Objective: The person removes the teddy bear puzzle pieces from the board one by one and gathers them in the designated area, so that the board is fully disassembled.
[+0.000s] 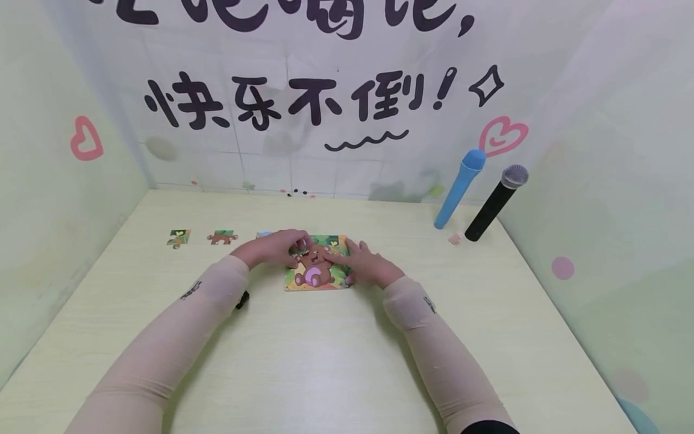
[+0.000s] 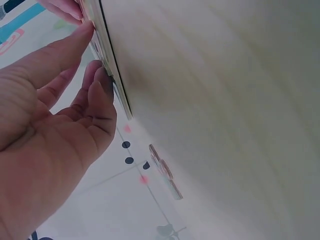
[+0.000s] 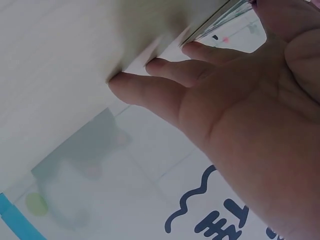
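A jigsaw puzzle (image 1: 315, 272) with a brown bear picture lies flat on the table, its upper left part covered by my left hand (image 1: 278, 247). In the left wrist view, curled fingers and thumb (image 2: 86, 36) of that hand pinch a puzzle piece (image 2: 103, 59) close against the puzzle; its picture is hidden. My right hand (image 1: 368, 265) steadies the right side, one finger laid over the bear. From the right wrist, its other fingertips (image 3: 162, 67) touch the tabletop beside the puzzle's edge.
Two loose pieces, a green one (image 1: 179, 239) and a brown one (image 1: 222, 237), lie to the left. Another piece (image 1: 263, 234) shows behind my left hand. At the back right stand a blue microphone (image 1: 458, 191) and a black microphone (image 1: 494, 205), with a small pinkish object (image 1: 454, 239) beside them.
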Action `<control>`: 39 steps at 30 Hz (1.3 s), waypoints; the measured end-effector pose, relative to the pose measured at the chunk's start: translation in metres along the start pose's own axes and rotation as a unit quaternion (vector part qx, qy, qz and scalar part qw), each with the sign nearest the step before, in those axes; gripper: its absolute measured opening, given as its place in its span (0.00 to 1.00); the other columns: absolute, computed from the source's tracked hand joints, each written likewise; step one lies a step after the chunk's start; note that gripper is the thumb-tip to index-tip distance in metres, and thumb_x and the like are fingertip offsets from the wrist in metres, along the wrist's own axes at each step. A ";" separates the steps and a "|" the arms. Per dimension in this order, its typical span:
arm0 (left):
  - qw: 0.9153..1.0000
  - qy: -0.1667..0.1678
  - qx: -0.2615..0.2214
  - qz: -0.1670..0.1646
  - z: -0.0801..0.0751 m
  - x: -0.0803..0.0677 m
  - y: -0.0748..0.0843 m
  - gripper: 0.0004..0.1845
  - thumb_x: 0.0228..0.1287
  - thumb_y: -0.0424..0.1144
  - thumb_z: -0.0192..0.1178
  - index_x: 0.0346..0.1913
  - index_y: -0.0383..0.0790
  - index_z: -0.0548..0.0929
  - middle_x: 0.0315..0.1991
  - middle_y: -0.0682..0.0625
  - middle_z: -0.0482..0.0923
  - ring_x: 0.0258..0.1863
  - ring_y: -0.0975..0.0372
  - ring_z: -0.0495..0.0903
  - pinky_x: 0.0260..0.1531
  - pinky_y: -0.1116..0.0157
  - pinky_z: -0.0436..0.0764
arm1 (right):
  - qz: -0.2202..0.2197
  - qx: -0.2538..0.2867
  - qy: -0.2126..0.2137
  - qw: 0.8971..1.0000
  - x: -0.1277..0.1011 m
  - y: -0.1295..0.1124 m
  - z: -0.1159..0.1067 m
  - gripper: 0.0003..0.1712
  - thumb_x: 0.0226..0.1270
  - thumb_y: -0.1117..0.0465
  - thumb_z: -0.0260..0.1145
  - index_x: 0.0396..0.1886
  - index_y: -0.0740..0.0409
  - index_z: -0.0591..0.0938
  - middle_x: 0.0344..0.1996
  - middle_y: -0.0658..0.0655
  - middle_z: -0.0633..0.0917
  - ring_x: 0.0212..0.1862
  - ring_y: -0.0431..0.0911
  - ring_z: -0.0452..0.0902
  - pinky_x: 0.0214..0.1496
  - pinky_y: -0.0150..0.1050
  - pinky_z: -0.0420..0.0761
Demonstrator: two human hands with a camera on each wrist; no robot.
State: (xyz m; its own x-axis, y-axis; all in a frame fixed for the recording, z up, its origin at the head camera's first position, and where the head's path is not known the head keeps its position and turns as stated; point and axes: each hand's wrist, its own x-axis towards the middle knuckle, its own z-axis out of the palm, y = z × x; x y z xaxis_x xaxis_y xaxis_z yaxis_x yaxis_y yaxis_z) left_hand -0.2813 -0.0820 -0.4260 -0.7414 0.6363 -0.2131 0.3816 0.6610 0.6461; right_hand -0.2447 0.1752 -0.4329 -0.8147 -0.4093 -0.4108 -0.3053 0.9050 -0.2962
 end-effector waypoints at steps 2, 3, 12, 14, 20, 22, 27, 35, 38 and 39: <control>1.000 -0.002 -0.003 0.002 0.000 0.000 0.000 0.23 0.61 0.23 0.67 0.59 0.38 0.76 0.55 0.41 0.76 0.57 0.50 0.75 0.58 0.53 0.77 | 0.002 -0.004 -0.004 1.000 0.000 0.000 0.001 0.44 0.74 0.60 0.64 0.76 0.16 0.55 0.83 0.55 0.39 0.80 0.63 0.30 0.71 0.74 0.51; 1.000 -0.003 -0.003 0.003 0.000 -0.001 0.001 0.23 0.61 0.23 0.67 0.58 0.38 0.76 0.55 0.41 0.76 0.57 0.50 0.75 0.58 0.53 0.77 | 0.002 -0.006 -0.005 1.000 0.000 0.000 0.001 0.44 0.74 0.60 0.63 0.76 0.15 0.55 0.83 0.55 0.39 0.80 0.63 0.30 0.71 0.73 0.51; 1.000 -0.012 -0.017 -0.002 -0.001 0.000 0.000 0.22 0.61 0.23 0.67 0.57 0.38 0.76 0.51 0.42 0.74 0.52 0.51 0.72 0.52 0.56 0.77 | 0.004 -0.015 -0.003 1.000 0.000 -0.001 0.001 0.44 0.75 0.60 0.63 0.77 0.16 0.55 0.83 0.54 0.39 0.80 0.64 0.32 0.67 0.72 0.62; 1.000 -0.014 -0.025 -0.004 -0.001 0.001 -0.001 0.24 0.61 0.23 0.66 0.58 0.39 0.74 0.51 0.42 0.73 0.51 0.52 0.72 0.51 0.57 0.76 | 0.002 -0.015 -0.004 1.000 -0.001 -0.001 0.000 0.44 0.75 0.60 0.63 0.77 0.16 0.55 0.83 0.55 0.39 0.80 0.64 0.32 0.68 0.72 0.60; 0.998 -0.003 -0.067 0.005 -0.003 -0.001 -0.006 0.24 0.67 0.24 0.62 0.63 0.42 0.70 0.53 0.43 0.72 0.51 0.52 0.72 0.51 0.57 0.75 | 0.001 -0.011 -0.002 1.000 0.001 0.000 0.000 0.46 0.74 0.62 0.63 0.77 0.16 0.55 0.83 0.55 0.39 0.80 0.64 0.31 0.70 0.74 0.55; 0.996 0.001 -0.092 0.003 -0.004 -0.001 -0.007 0.23 0.69 0.25 0.60 0.63 0.41 0.70 0.54 0.42 0.72 0.52 0.52 0.73 0.51 0.57 0.77 | -0.001 -0.011 -0.001 1.000 0.002 0.000 -0.001 0.46 0.73 0.62 0.64 0.77 0.16 0.55 0.83 0.56 0.39 0.80 0.64 0.32 0.70 0.74 0.54; 0.981 0.004 -0.195 -0.016 -0.007 0.000 -0.013 0.25 0.69 0.23 0.60 0.66 0.33 0.68 0.57 0.39 0.71 0.54 0.51 0.74 0.53 0.57 0.80 | -0.006 -0.010 0.000 1.000 0.002 0.001 -0.001 0.46 0.73 0.62 0.64 0.77 0.17 0.55 0.82 0.57 0.39 0.80 0.64 0.32 0.71 0.74 0.53; 0.963 0.011 -0.264 -0.052 -0.010 0.000 -0.016 0.25 0.67 0.22 0.59 0.65 0.30 0.67 0.62 0.34 0.66 0.55 0.48 0.75 0.55 0.56 0.81 | -0.007 -0.012 0.003 1.000 0.002 0.003 -0.002 0.45 0.73 0.60 0.65 0.77 0.18 0.56 0.82 0.56 0.40 0.80 0.64 0.33 0.70 0.74 0.55; 0.957 0.015 -0.279 -0.072 -0.010 0.000 -0.015 0.25 0.68 0.23 0.60 0.65 0.29 0.67 0.63 0.33 0.65 0.54 0.48 0.76 0.56 0.57 0.81 | -0.010 -0.007 0.002 1.000 0.003 0.003 -0.002 0.44 0.73 0.59 0.65 0.77 0.19 0.57 0.82 0.57 0.40 0.80 0.64 0.33 0.70 0.74 0.54; 0.957 0.017 -0.277 -0.079 -0.010 -0.001 -0.014 0.24 0.68 0.23 0.60 0.65 0.28 0.67 0.62 0.33 0.66 0.54 0.49 0.76 0.55 0.58 0.81 | -0.010 -0.005 0.002 1.000 0.003 0.003 -0.001 0.44 0.73 0.59 0.65 0.77 0.19 0.57 0.82 0.57 0.40 0.80 0.64 0.33 0.70 0.74 0.54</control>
State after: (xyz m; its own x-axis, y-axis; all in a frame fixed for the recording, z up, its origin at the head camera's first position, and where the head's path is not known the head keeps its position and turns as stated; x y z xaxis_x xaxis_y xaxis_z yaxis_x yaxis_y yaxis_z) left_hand -0.2916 -0.0957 -0.4272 -0.7872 0.5261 -0.3219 -0.0812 0.4291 0.8996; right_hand -0.2486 0.1764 -0.4337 -0.8097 -0.4276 -0.4019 -0.3274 0.8976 -0.2952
